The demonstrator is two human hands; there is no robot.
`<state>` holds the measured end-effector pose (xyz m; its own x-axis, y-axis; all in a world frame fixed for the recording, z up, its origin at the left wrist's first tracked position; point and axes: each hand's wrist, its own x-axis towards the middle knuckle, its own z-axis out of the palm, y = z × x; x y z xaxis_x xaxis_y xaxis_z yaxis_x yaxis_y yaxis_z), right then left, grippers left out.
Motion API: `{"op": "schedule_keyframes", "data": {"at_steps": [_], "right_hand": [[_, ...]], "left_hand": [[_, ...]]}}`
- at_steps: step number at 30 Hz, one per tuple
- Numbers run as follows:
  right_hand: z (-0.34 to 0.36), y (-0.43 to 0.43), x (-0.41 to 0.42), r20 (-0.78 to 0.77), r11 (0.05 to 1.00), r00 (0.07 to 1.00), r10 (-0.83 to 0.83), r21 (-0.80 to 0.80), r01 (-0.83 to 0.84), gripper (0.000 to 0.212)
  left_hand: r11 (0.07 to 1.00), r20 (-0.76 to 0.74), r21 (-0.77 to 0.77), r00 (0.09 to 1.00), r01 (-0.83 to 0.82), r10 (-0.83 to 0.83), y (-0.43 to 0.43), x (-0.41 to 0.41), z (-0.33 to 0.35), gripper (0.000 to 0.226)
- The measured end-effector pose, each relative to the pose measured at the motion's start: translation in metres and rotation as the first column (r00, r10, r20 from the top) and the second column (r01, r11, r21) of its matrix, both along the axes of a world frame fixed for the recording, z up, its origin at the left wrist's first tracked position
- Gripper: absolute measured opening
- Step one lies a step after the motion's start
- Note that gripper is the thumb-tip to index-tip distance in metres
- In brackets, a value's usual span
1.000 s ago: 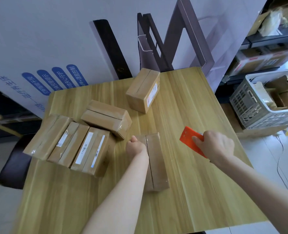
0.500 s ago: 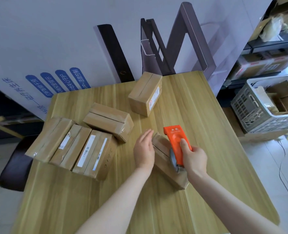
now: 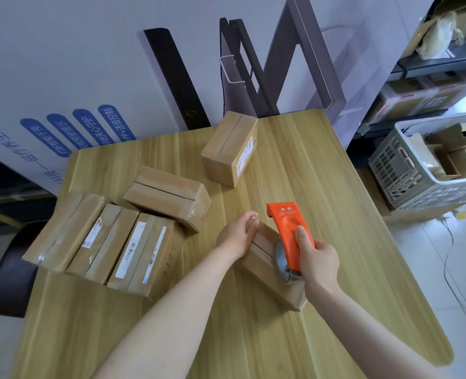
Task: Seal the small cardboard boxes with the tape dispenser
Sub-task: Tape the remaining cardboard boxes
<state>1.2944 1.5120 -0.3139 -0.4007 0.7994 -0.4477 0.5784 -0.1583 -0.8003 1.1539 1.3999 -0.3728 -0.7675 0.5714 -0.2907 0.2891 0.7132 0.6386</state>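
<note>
Near box: lies flat on the bench, set at a slant in front of the person, its top seam facing up under the dispenser.
Left hand: fingers folded over the box's far end, holding it down.
Right hand: fingers and thumb clamped round the tape dispenser, thumb lying along its orange face.
Tape dispenser: orange blade end points away from the person. The grey tape roll sits against the box top near the middle.
Handling: the box looks light and stiff-walled, probably apt to skid on the smooth wood when tape is dragged across it. The flaps would likely give under hard pressure at the seam.
Where to hold: best at an end or along a long side, off the seam, so the tape path stays free. The left hand's place suits that.
Edges: the box is well in from the bench's right edge, and its near corner is also well clear of the front edge.
Open room: bare wood lies to the right and beyond the blade. A row of taped boxes and a stacked box crowd the left, and a far box stands well apart.
Off the bench: a grey basket on the floor to the right.
</note>
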Motion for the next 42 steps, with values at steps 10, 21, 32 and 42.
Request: {"op": "schedule_keyframes", "data": {"at_steps": [10,21,32,42], "right_hand": [[0.002,-0.004,0.002,-0.035,0.999,0.999,-0.026,-0.025,0.025,0.05],[0.007,-0.003,0.002,-0.03,0.999,0.999,-0.018,-0.035,0.017,0.048],[0.01,0.002,-0.001,-0.024,0.993,0.999,-0.021,-0.118,0.018,0.056],[0.008,0.001,-0.002,-0.024,0.996,0.999,-0.037,-0.087,0.035,0.052]], "left_hand": [[0.649,0.674,0.257,0.614,-0.716,0.411,-0.019,-0.008,0.016,0.048],[0.986,-0.053,0.144,0.994,-0.087,0.096,-0.084,0.02,0.018,0.027],[0.391,-0.192,-0.629,0.354,0.672,-0.915,-0.061,-0.04,0.047,0.044],[0.576,-0.709,-0.405,0.155,0.71,-0.688,-0.072,-0.039,0.038,0.067]]}}
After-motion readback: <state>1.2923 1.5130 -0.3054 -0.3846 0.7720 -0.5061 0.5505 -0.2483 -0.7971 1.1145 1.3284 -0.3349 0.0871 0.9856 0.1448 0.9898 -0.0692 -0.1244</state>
